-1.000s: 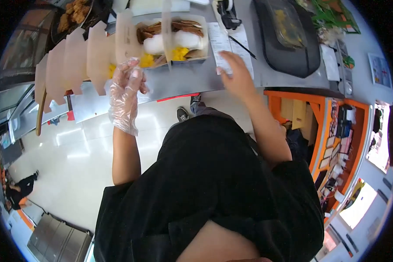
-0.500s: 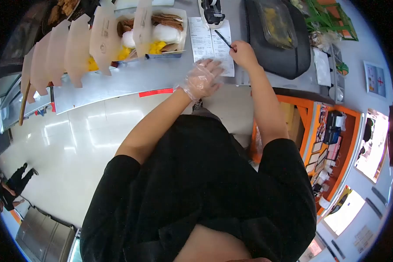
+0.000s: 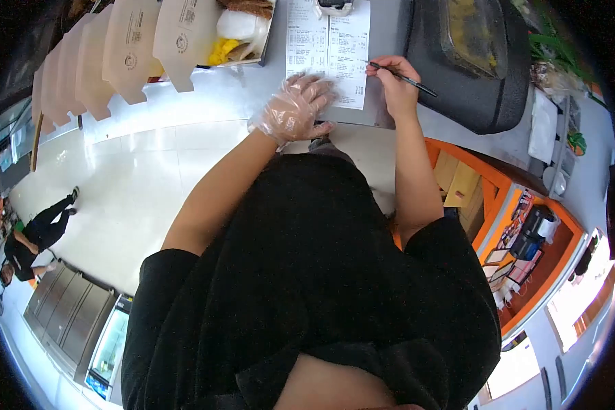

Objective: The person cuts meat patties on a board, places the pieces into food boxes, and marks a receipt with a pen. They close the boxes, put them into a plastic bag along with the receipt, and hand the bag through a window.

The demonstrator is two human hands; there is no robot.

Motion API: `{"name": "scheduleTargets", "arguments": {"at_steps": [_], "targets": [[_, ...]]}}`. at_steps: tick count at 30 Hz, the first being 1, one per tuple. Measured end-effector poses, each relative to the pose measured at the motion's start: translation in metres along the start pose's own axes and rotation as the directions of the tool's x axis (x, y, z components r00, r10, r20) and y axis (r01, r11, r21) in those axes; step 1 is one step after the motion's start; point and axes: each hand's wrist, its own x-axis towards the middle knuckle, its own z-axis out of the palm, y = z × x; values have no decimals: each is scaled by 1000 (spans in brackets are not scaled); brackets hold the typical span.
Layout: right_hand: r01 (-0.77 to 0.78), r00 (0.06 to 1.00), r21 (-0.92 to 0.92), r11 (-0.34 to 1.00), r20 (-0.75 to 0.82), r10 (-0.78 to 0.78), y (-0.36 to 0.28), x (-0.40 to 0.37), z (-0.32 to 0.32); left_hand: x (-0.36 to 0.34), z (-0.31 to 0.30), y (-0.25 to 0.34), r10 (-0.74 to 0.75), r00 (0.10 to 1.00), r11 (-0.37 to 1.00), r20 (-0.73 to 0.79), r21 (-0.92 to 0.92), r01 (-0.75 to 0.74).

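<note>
My left hand [image 3: 295, 109], in a clear plastic glove, lies with its fingers spread over the lower edge of a printed receipt [image 3: 306, 42]. Right beside that is a second receipt [image 3: 348, 51], its lower part uncovered. A slim black pen [image 3: 420, 86] is gripped in my right hand [image 3: 398, 76], at the right edge of this receipt. One end of the pen sticks out past my fingers to the right, the other end is near the paper. A white-and-black object [image 3: 333, 8] rests on the top of the receipts, partly cut off by the frame.
Paper food boxes [image 3: 184, 41] with raised lids line the counter at left; one food box [image 3: 264, 48] shows yellow and brown food. A black case [image 3: 451, 102] at right carries a clear plastic container [image 3: 475, 37]. Across the floor a person [image 3: 37, 236] is near steel cabinets [image 3: 65, 307].
The pen has turned in my right hand: it pointed up-left over the receipts and now sticks out to the right. The view has shifted, and my left hand stays flat on the paper.
</note>
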Motion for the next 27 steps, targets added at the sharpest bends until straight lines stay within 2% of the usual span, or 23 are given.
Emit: {"name": "scheduleTargets", "arguments": {"at_steps": [1, 4, 7, 10, 11, 14, 18, 21, 27], "targets": [[-7, 1000, 73, 997, -19, 8, 3, 0, -1, 0, -1, 1, -2, 1000, 1000, -1, -1, 2], [-80, 997, -224, 971, -14, 79, 2, 2, -5, 1, -4, 2, 0, 1000, 1000, -16, -8, 0], [-119, 988, -207, 971, 75, 137, 1, -5, -1, 1, -4, 1, 2, 999, 1000, -34, -25, -3], [20, 990, -207, 978, 137, 8, 7, -4, -2, 1, -6, 1, 2, 999, 1000, -41, -29, -3], [44, 993, -213, 976, 116, -19, 7, -3, -4, 1, -6, 2, 9, 998, 1000, -54, -27, -11], [-46, 992, -120, 992, 114, 60, -1, -1, -9, 0, -5, 1, 24, 996, 999, -84, -27, -27], [23, 985, -154, 988, 172, 4, 10, -5, -15, 0, -3, 2, 21, 995, 999, -93, -30, -24], [50, 989, -180, 982, 145, -23, 0, -8, -6, 0, -2, 1, 27, 995, 999, -98, -30, -30], [-91, 994, -236, 967, 34, 102, -11, -11, 8, 0, -3, 1, 26, 995, 999, -96, -22, -29]]}}
